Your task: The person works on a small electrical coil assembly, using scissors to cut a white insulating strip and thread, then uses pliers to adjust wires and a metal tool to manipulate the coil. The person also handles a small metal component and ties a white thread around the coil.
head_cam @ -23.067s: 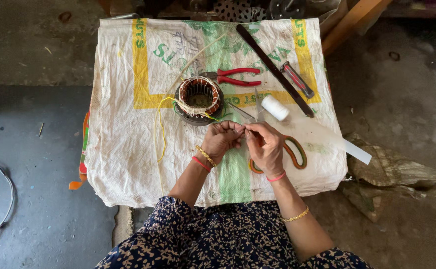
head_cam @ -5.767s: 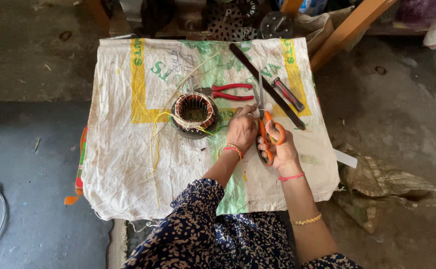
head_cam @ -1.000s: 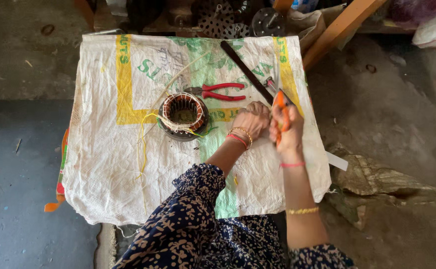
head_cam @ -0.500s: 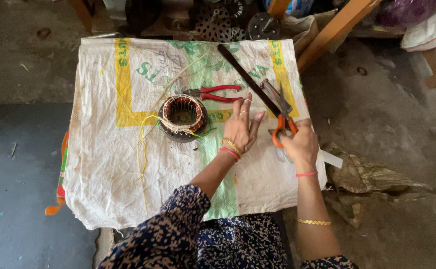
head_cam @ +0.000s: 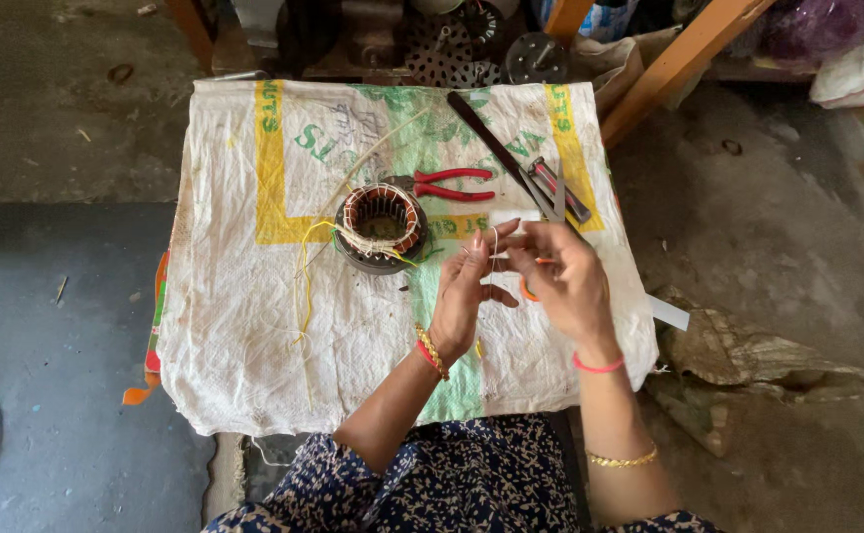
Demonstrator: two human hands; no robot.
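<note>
Grey concrete floor point(head_cam: 67, 247), woven sack-covered low table point(head_cam: 244, 326), slanted wooden beam point(head_cam: 679, 59), daylight
</note>
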